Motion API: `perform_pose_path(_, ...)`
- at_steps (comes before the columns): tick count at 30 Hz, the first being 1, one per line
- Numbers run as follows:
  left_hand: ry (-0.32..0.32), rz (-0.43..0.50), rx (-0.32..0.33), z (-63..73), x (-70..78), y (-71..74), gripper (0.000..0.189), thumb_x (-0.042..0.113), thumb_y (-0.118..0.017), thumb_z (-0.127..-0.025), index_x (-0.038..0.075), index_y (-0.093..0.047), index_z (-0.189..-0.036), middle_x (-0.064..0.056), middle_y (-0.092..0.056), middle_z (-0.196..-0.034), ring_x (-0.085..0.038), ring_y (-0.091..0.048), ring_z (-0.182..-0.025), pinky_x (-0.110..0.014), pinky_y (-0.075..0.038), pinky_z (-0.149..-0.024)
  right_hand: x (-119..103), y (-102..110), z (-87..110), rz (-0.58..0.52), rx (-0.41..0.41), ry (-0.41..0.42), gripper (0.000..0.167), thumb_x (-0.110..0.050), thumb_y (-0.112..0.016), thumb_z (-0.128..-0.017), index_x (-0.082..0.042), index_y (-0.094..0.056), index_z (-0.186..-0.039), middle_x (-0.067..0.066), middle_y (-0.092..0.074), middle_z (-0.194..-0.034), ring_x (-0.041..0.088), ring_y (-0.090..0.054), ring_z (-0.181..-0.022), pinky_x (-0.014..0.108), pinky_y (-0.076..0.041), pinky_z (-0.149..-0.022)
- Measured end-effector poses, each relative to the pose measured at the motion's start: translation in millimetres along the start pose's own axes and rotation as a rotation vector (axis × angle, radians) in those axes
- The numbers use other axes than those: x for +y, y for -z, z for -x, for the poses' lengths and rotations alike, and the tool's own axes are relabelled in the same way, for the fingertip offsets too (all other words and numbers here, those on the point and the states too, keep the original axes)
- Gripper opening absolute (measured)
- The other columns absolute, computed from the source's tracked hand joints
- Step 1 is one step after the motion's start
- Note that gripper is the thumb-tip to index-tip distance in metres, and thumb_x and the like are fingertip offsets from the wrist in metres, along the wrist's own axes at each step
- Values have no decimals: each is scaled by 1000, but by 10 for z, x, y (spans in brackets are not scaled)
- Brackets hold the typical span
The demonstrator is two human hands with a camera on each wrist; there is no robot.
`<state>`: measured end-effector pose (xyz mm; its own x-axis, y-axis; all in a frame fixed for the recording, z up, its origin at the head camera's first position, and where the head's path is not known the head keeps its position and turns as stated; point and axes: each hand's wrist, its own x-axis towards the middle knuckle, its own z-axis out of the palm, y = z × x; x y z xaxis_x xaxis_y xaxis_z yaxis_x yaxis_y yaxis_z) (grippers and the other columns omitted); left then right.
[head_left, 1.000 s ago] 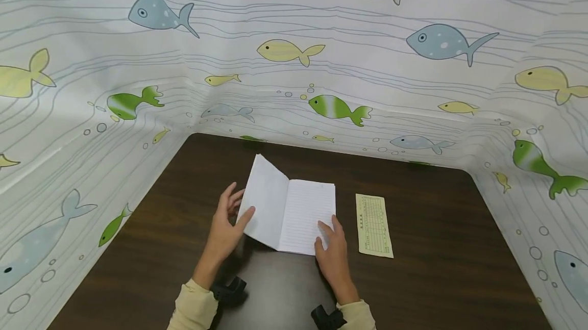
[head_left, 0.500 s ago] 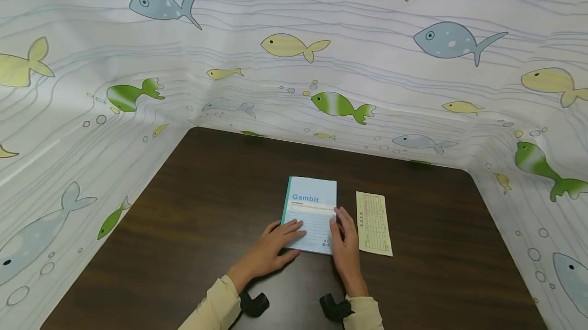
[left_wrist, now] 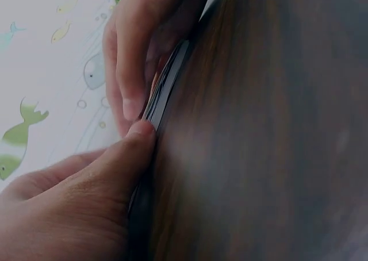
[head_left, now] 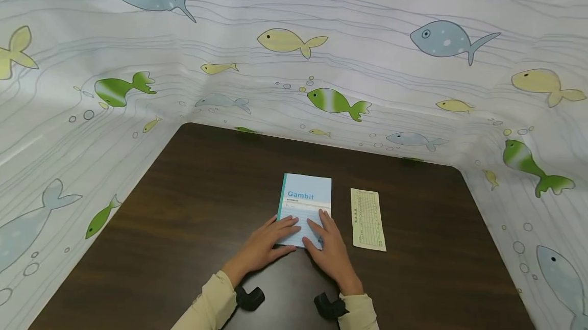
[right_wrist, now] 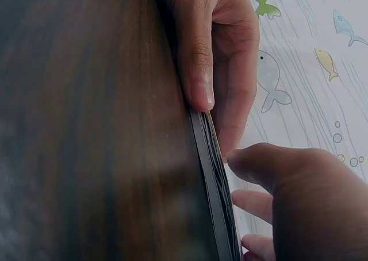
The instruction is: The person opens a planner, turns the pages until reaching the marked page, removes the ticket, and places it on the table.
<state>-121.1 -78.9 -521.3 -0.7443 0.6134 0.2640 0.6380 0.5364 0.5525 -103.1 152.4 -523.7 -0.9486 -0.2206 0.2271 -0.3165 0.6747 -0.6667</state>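
Observation:
In the head view, a closed light-blue notebook with "Gambit" printed on its cover and a green spine on its left lies flat on the table. My left hand rests on its lower left part with fingers stretched out, thumb by the bottom edge. Across the lower right of the cover lie the spread fingers of my right hand. The left wrist view shows my left thumb touching the notebook's page edge. Seen from the right wrist, the right thumb is at the top of the notebook's edge.
A pale yellow printed paper slip lies to the right of the notebook. The dark wood-grain table is surrounded at the back and sides by a white sheet with fish drawings. Black wrist cameras sit beneath both wrists.
The notebook, open at a lined page a second ago, was closed with its front cover up. The left hand came right onto the cover; the right hand then moved from its right edge onto it.

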Motion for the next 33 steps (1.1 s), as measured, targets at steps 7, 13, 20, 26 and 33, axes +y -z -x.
perform_pose_path(7,-31,71,-48,-25,12,30,50,35,-68,-100,15,-62,-145,1,-48,-158,-17,-40,-149,-50,-25,-124,-41,99,93,-8,14,-20,48,-28,-71,-99,-1,-66,-137,26,-39,-160,49,-29,-150,73,-31,-112)
perform_pose_path(13,-72,109,-23,-78,-15,48,45,29,-71,-99,12,-67,-140,-3,-52,-155,-22,-43,-147,-53,-27,-122,9,107,53,-3,7,-22,48,-30,-70,-99,-2,-66,-138,25,-38,-160,48,-28,-151,72,-31,-112)
perform_pose_path(20,-69,123,-20,-95,-38,-9,44,28,-72,-98,11,-67,-139,-3,-54,-154,-22,-45,-146,-53,-28,-122,46,82,87,-25,5,-47,48,-27,-71,-98,-1,-65,-138,26,-37,-161,48,-28,-151,71,-30,-113)
perform_pose_path(26,-11,128,-41,-95,-44,-19,46,31,-71,-99,12,-66,-141,1,-51,-156,-19,-42,-148,-50,-26,-123,63,55,89,-8,18,-32,49,-27,-71,-98,-1,-65,-139,26,-37,-161,49,-29,-150,72,-31,-112)
perform_pose_path(33,-8,48,-55,-114,-5,84,51,33,-67,-102,7,-60,-145,-9,-49,-158,-25,-43,-147,-54,-27,-122,9,128,17,76,-15,-22,61,-33,-65,-102,2,-51,-150,28,-33,-162,48,-26,-152,70,-28,-116)
